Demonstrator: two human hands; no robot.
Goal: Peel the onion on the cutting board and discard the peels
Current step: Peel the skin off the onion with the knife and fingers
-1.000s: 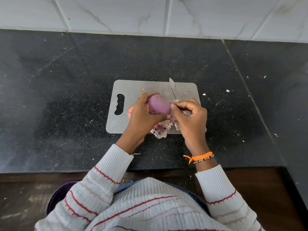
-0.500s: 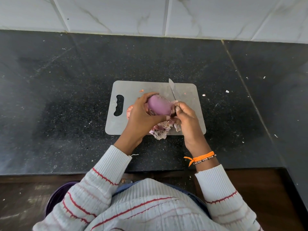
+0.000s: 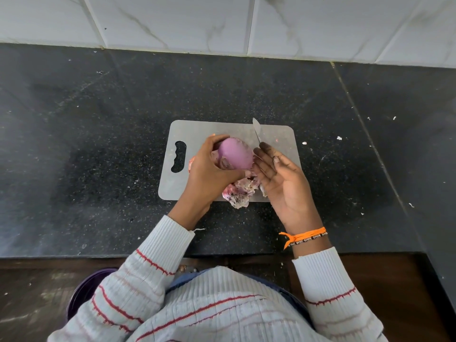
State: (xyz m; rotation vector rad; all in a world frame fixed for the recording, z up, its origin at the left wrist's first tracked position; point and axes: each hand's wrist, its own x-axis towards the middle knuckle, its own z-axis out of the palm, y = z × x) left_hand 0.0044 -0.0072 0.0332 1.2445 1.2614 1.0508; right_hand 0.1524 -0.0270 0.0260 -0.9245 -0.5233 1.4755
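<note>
A smooth purple onion [image 3: 237, 154] is held just above the grey cutting board [image 3: 229, 130], gripped from the left by my left hand [image 3: 209, 174]. My right hand [image 3: 283, 178] is beside the onion on its right, palm up, fingers spread and holding nothing. A heap of pale, purple-stained peels [image 3: 238, 192] lies on the board's near edge, partly hanging over it and partly hidden by both hands. A knife blade [image 3: 257, 132] lies on the board behind my right fingers, its handle hidden.
The board rests on a black speckled counter [image 3: 98, 144] with small white scraps scattered at the right. A white tiled wall [image 3: 222, 21] runs along the back. A purple bin [image 3: 84, 292] stands on the floor at lower left, below the counter edge.
My right hand let go of the peel it was pinching at the onion's right side and opened, palm turned up. My left hand still holds the onion, slightly turned.
</note>
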